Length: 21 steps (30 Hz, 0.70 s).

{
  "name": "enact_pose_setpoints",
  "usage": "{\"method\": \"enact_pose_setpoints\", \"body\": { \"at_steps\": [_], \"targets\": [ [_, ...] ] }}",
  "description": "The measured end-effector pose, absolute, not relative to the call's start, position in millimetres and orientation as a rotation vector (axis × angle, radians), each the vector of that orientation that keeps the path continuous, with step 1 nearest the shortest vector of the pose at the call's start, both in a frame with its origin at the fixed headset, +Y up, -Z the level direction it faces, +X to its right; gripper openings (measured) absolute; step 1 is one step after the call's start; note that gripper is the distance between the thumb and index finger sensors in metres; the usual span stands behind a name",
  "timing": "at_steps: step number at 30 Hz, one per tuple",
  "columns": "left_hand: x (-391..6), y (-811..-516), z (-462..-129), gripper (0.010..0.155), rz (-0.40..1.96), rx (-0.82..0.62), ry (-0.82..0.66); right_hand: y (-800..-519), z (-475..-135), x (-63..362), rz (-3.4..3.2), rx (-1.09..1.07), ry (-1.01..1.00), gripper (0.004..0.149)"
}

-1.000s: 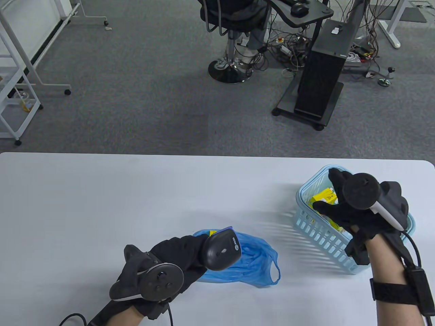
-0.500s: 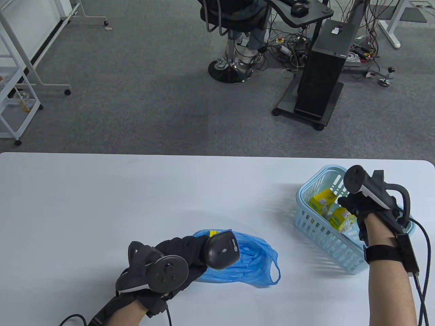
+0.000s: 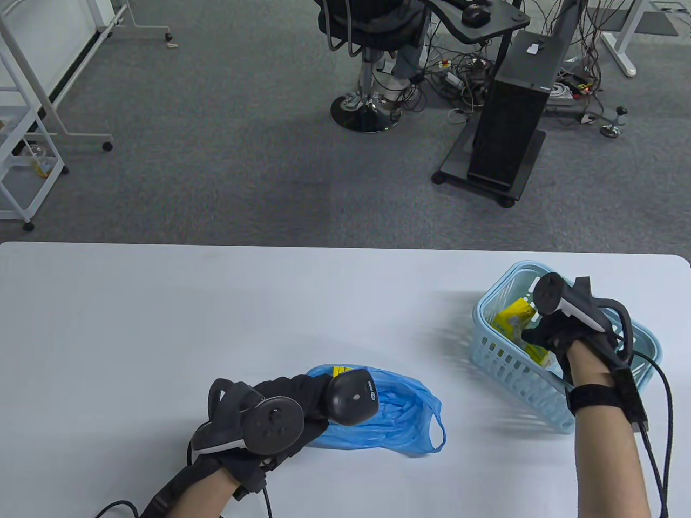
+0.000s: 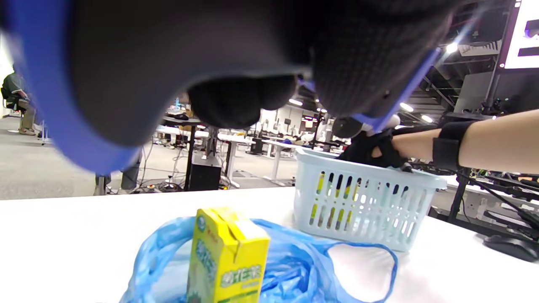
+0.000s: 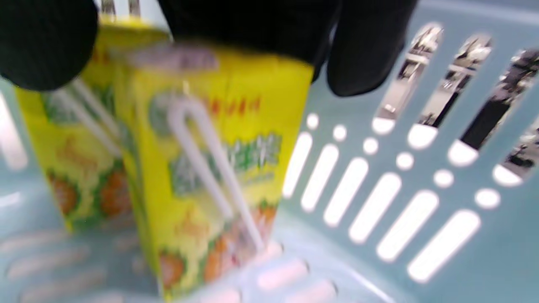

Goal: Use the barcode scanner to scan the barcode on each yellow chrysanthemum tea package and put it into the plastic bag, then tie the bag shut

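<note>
My left hand [image 3: 289, 398] grips a black barcode scanner [image 3: 353, 398] over the near edge of the blue plastic bag [image 3: 402, 423]. One yellow tea package [image 4: 227, 256] stands upright in the bag's opening. My right hand [image 3: 542, 333] reaches down into the light blue basket [image 3: 502, 353]. In the right wrist view its gloved fingers [image 5: 366, 54] and thumb close on the top of a yellow tea package [image 5: 214, 160]. A second package [image 5: 71, 168] stands just behind that one, and another yellow package [image 3: 513, 315] shows at the basket's far side.
The bag lies flat, with one handle loop [image 3: 434, 431] spread toward the right. White tabletop [image 3: 162, 324] stretches left and behind both hands. Glove cables trail off the near edge. Beyond the table are carpet, an office chair [image 3: 367, 59] and a black computer stand [image 3: 507, 124].
My right hand has turned at the wrist and sunk into the basket onto a package. The left hand with the scanner has drifted slightly right.
</note>
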<state>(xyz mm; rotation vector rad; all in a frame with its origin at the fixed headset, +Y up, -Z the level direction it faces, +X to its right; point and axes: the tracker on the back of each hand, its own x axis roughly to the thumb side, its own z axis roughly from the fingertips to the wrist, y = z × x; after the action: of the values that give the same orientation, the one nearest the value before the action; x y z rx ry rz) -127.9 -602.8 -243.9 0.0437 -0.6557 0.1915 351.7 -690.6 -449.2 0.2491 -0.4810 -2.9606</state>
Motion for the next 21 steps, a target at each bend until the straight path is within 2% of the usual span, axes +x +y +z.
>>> {"method": "enact_pose_setpoints", "body": {
  "at_steps": [5, 8, 13, 17, 21],
  "targets": [
    [-128.7, -602.8, -244.6, 0.061, 0.199, 0.043, -0.652, -703.6, -451.0, 350.8, -2.93, 0.258, -0.507, 0.082],
    [-128.9, -602.6, -244.9, 0.061, 0.197, 0.04, -0.65, -703.0, -452.0, 351.1, -2.936, 0.267, -0.511, 0.074],
    [-130.2, -599.5, -243.4, 0.061, 0.204, 0.049, -0.651, -702.9, -450.2, 353.9, -2.947, 0.265, -0.476, 0.07],
    [-132.2, -595.3, -241.0, 0.061, 0.212, 0.064, -0.651, -696.6, -445.5, 353.6, -2.955, 0.26, -0.428, 0.063],
    [-132.2, -591.8, -238.3, 0.061, 0.218, 0.078, -0.662, -677.8, -438.4, 350.8, -2.966, 0.269, -0.309, 0.064]
  ]
}}
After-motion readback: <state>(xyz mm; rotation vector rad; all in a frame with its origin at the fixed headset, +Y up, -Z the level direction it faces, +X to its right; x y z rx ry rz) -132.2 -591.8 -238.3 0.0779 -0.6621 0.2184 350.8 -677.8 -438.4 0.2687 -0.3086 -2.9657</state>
